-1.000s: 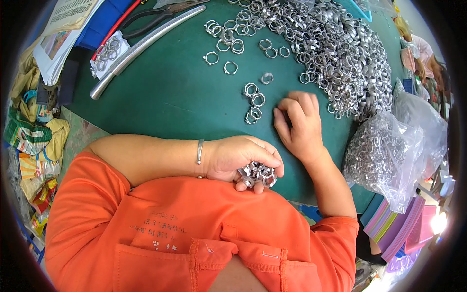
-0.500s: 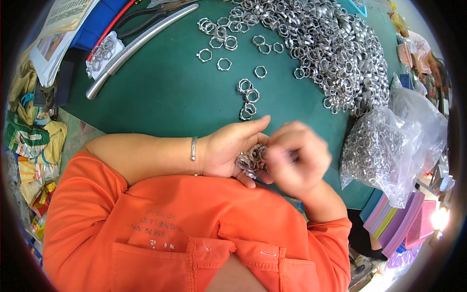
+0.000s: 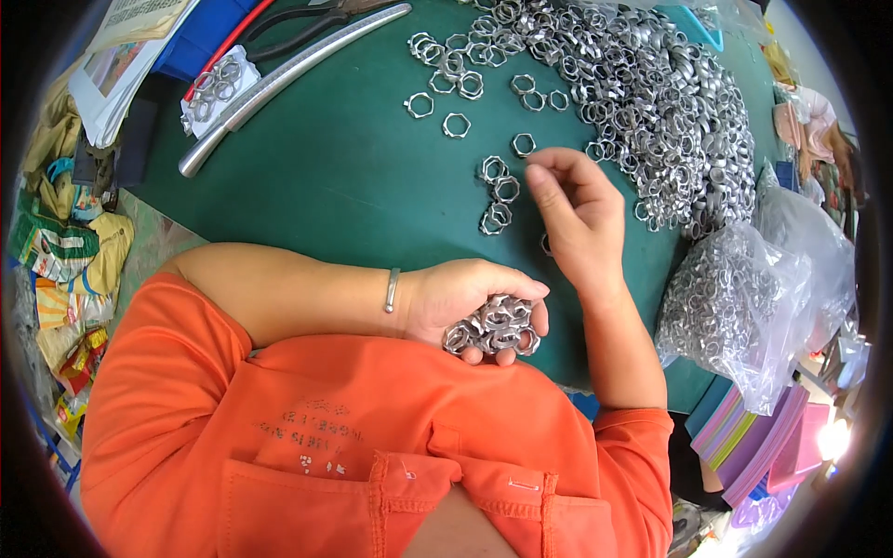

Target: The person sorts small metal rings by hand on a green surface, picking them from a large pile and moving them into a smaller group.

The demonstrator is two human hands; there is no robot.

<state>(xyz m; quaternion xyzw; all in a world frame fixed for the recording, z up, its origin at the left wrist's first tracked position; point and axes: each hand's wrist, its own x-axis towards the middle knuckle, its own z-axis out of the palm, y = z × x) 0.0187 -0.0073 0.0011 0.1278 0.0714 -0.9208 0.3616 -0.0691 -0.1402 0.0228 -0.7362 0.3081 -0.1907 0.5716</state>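
My left hand (image 3: 456,302) is cupped, palm up, just in front of my orange shirt. Heaped in it is a pile of silvery hexagonal metal rings (image 3: 496,325), with the fingers curled under them and the thumb along the far side. My right hand (image 3: 583,209) reaches over the green table, its fingers bent and the thumb and index tips a little apart. Just beyond those fingertips lies a single hexagonal ring (image 3: 524,144). A short row of rings (image 3: 502,191) lies to their left. Another ring (image 3: 546,244), partly hidden, shows beside my right hand.
A large heap of rings (image 3: 670,112) covers the far right of the green table (image 3: 344,177). A clear plastic bag of rings (image 3: 721,298) stands at the right edge. A curved metal bar (image 3: 288,88), pliers (image 3: 298,33) and a blue bin (image 3: 200,42) are far left.
My right hand has moved away from my left palm, outward toward the loose rings. The pile in my left hand is now uncovered. The whole view has shifted slightly.
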